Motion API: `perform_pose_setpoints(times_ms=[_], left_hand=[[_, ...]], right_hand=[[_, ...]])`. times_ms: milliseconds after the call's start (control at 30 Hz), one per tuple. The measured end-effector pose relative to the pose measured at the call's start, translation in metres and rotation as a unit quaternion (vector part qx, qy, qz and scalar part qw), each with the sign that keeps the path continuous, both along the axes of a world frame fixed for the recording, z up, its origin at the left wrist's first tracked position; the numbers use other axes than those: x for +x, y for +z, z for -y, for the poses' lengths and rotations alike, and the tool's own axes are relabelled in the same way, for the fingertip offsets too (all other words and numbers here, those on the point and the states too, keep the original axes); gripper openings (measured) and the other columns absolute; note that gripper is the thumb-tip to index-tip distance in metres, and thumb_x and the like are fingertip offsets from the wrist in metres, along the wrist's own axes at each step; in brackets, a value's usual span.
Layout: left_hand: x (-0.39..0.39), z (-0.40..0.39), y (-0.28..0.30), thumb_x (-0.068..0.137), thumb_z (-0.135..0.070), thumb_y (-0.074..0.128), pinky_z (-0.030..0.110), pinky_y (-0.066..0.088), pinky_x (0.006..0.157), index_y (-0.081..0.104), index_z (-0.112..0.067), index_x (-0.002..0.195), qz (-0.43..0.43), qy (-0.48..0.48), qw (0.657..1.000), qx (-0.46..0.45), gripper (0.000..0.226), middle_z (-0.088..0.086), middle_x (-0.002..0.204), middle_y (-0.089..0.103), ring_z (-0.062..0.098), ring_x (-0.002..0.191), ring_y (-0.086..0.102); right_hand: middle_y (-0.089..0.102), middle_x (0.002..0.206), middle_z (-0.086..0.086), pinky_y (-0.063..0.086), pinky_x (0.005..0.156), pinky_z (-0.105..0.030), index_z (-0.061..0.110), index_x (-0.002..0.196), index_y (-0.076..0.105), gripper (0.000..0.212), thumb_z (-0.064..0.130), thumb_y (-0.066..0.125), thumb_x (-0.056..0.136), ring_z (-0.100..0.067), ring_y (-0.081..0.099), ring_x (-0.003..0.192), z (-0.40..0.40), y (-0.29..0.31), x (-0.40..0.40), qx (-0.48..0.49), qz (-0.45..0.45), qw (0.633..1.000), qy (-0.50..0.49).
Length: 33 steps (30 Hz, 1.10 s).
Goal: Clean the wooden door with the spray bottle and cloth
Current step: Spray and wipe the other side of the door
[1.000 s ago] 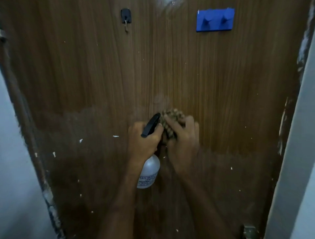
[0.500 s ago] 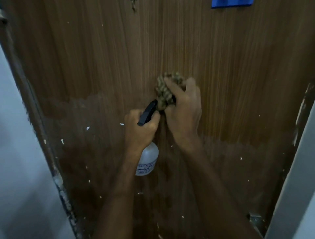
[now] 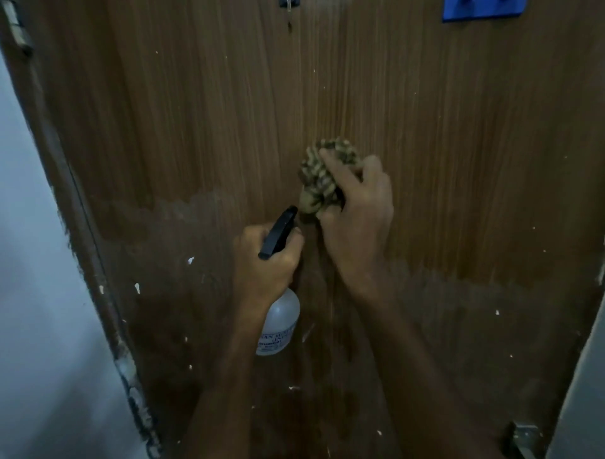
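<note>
Since the earlier frame both hands sit a little lower in the view, the blue rack [image 3: 484,9] shows more of itself at 1 o'clock and the small hook [image 3: 288,4] reappears at 12 o'clock; the grips are unchanged. The wooden door [image 3: 425,137] fills the view: its upper part is lighter with clear grain, its lower part darker and dotted with pale flecks, the boundary running across at mid height. A pale wall [image 3: 39,327] borders it from 7 to 10 o'clock, and a pale frame [image 3: 582,376] closes the 4 to 5 o'clock side, with a metal fitting [image 3: 527,439] at its foot. The right hand [image 3: 357,226], just right of centre, has its fingers curled round a bunched, patterned cloth [image 3: 322,177] held against the door at the boundary. The left hand [image 3: 266,265], touching or just beside it at 7 o'clock of the cloth, is wrapped round the neck of the spray bottle [image 3: 281,321], nozzle pointing up toward the cloth. The wiping would probably go best in long strokes along the vertical grain, with the bottle drawn aside first. Open door lies toward 10 to 2 o'clock; strokes to the right should stop short of the frame, and upward ones short of the rack and hook.
</note>
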<state>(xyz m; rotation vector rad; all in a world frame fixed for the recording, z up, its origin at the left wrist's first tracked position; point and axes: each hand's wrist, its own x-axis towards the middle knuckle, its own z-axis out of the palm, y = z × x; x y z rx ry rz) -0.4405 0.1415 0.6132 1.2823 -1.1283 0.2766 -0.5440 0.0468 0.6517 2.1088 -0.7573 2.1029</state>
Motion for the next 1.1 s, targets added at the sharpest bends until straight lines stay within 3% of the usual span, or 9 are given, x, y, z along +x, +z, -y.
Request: perform_pose_setpoints(times_ms=[167,333,467,533,667,733,900,1033,1100], left_hand=[[0.019,-0.011,-0.015,0.095,-0.015,0.076,0.025,0.03,0.04,0.049,-0.002,0.053,-0.011,0.015,0.999,0.04,0.052,-0.002,0.042,0.045,0.013,0.038,0.045],[0.039,-0.025,-0.024,0.092,-0.033,0.068,0.041,0.039,0.04,0.054,-0.004,0.055,0.018,0.02,0.999,0.025,0.049,0.01,0.047,0.054,0.026,0.04,0.053],[0.06,-0.035,-0.025,0.092,-0.044,0.066,0.049,0.047,0.042,0.061,-0.003,0.061,-0.002,-0.025,0.999,0.032,0.052,0.009,0.049,0.057,0.033,0.041,0.057],[0.066,-0.039,-0.024,0.092,-0.043,0.065,0.049,0.046,0.041,0.057,-0.001,0.06,-0.005,-0.026,0.999,0.026,0.053,0.011,0.048,0.054,0.038,0.041,0.056],[0.072,-0.046,-0.021,0.097,-0.022,0.067,0.044,0.043,0.039,0.055,-0.001,0.06,0.005,-0.02,1.0,0.02,0.045,0.012,0.049,0.054,0.033,0.041,0.054],[0.078,-0.048,-0.021,0.101,-0.016,0.068,0.042,0.045,0.039,0.06,0.0,0.061,-0.008,-0.025,0.999,0.021,0.043,0.011,0.048,0.056,0.029,0.039,0.055],[0.094,-0.064,-0.025,0.103,-0.01,0.067,0.029,0.043,0.041,0.064,0.002,0.063,-0.019,-0.026,0.999,0.023,0.042,0.003,0.043,0.055,0.016,0.035,0.053],[0.108,-0.075,-0.025,0.101,-0.017,0.068,0.034,0.044,0.04,0.062,0.002,0.06,-0.017,-0.01,1.0,0.018,0.045,0.005,0.045,0.056,0.02,0.037,0.054],[0.111,-0.077,-0.024,0.095,-0.026,0.067,0.041,0.043,0.04,0.059,0.003,0.059,-0.013,0.0,1.0,0.013,0.047,0.01,0.046,0.055,0.028,0.039,0.054]], right_hand=[[0.052,0.116,-0.008,0.039,0.075,-0.024,0.027,0.14,0.064,0.071,-0.006,0.064,0.077,-0.022,0.049,0.098,-0.003,0.009,0.009,-0.008,0.013,1.0,0.001],[0.057,0.12,-0.012,0.052,0.073,-0.036,0.027,0.139,0.065,0.057,0.008,0.047,0.089,-0.026,0.049,0.099,-0.022,-0.058,0.041,-0.022,-0.022,0.999,-0.004],[0.063,0.114,-0.016,0.053,0.068,-0.043,0.023,0.133,0.069,0.044,0.014,0.039,0.103,-0.029,0.052,0.092,-0.042,-0.115,0.06,-0.035,-0.051,0.998,-0.003],[0.062,0.113,-0.014,0.052,0.068,-0.04,0.024,0.132,0.071,0.043,0.014,0.047,0.097,-0.027,0.049,0.092,-0.042,-0.09,0.068,-0.025,-0.033,0.999,0.001],[0.057,0.118,-0.011,0.053,0.07,-0.04,0.024,0.133,0.069,0.055,0.006,0.047,0.087,-0.026,0.048,0.096,-0.044,-0.017,0.088,-0.018,0.007,1.0,-0.005],[0.058,0.122,-0.012,0.053,0.072,-0.042,0.025,0.135,0.068,0.053,0.005,0.05,0.089,-0.026,0.048,0.098,-0.051,-0.026,0.095,-0.016,0.01,1.0,-0.007],[0.061,0.121,-0.012,0.053,0.071,-0.042,0.023,0.13,0.071,0.045,0.028,0.046,0.093,-0.026,0.052,0.098,-0.081,-0.111,0.095,0.005,-0.077,0.996,0.032],[0.052,0.119,-0.007,0.054,0.071,-0.038,0.025,0.129,0.07,0.043,0.016,0.061,0.087,-0.022,0.048,0.098,-0.076,-0.055,0.106,-0.005,-0.065,0.998,0.017],[0.055,0.116,-0.01,0.051,0.07,-0.036,0.025,0.13,0.07,0.045,0.012,0.055,0.089,-0.024,0.048,0.094,-0.075,-0.019,0.122,-0.014,-0.021,1.0,0.005]])
